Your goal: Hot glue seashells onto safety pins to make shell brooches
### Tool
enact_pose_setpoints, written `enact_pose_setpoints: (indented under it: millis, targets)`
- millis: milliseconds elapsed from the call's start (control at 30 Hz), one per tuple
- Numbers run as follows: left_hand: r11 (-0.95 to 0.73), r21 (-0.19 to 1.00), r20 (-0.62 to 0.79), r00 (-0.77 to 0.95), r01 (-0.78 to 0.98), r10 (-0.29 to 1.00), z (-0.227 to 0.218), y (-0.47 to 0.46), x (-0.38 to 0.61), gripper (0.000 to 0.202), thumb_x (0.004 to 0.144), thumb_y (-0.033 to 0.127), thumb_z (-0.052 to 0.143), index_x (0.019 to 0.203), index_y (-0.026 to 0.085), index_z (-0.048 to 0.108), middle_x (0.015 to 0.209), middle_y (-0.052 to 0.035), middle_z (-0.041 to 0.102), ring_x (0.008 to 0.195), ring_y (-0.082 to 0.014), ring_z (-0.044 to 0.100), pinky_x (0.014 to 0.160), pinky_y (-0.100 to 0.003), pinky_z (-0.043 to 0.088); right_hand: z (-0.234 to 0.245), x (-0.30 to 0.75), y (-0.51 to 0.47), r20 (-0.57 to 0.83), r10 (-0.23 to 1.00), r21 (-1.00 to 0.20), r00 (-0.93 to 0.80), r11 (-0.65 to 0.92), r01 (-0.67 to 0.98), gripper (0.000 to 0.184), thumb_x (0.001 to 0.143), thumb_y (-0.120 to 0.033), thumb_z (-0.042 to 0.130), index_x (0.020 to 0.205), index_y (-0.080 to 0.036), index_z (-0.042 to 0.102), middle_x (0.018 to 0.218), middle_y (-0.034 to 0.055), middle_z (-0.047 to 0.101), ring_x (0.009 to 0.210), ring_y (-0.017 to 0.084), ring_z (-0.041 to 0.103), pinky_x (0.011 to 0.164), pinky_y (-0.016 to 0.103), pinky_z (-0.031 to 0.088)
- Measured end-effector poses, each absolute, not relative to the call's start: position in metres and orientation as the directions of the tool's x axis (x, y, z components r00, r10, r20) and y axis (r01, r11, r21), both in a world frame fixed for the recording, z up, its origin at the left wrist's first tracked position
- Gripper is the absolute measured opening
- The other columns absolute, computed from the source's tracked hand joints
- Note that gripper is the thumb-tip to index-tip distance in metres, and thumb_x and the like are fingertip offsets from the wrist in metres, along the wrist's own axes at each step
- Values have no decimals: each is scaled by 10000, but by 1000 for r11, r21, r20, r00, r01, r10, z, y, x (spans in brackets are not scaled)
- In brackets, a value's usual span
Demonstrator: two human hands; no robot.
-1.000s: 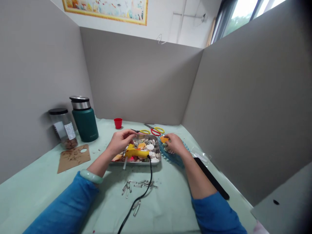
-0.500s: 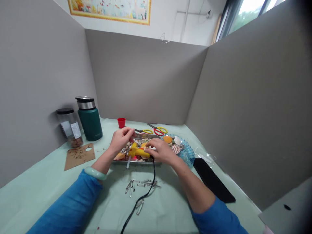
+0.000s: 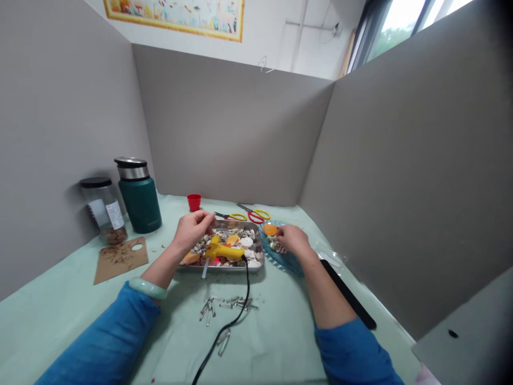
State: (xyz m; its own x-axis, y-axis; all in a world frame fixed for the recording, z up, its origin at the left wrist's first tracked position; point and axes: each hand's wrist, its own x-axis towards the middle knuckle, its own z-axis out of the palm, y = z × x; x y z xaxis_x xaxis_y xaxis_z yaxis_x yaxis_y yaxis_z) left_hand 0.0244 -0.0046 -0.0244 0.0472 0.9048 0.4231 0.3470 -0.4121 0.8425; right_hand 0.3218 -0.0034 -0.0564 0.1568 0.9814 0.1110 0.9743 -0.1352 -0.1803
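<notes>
Nearest, small metal pieces [image 3: 208, 309] lie scattered on the pale green table [image 3: 168, 342] beside a black cord [image 3: 230, 325]. It runs to a yellow glue gun [image 3: 226, 252], resting over a metal tray [image 3: 236, 268] of shells [image 3: 246, 242]. The left hand [image 3: 193, 231], above the tray, has its fingers pressed together at the tips. The right hand [image 3: 294, 239] is over a blue plate [image 3: 286, 262]; whether its fingers pinch anything, I cannot tell. Farther stand a red cup [image 3: 194, 203], a grey partition [image 3: 236, 133], and a white wall [image 3: 272, 32].

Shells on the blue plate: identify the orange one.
The orange shell just left of the right hand, near the far edge of the blue plate; the other shells visible there aren't orange.
</notes>
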Motion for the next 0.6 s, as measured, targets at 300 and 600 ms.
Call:
enact_pose_setpoints:
  millis: [300,600]
  targets:
    - [-423,843,433,48,331,900,-24,-4,25,292,760,429,566,647,167,627,576,-15,658,512,-148,613,532,-238,430,-70,308,0,67,995,-81,76,-71,994,267,904,-303,535,1141,-185,561,1167,79,571,974,195,590,818,387,505]
    - [-417,846,425,51,333,904,-21,-7,26,285,762,422,565,655,168,634,494,-2,625,505,-153,606,542,-242,434,-77,292,-1,191,980,-60,-47,60,996,281,905,-304,532,1153,-174,554,1179,85,565,988,202,585,832,406,499]
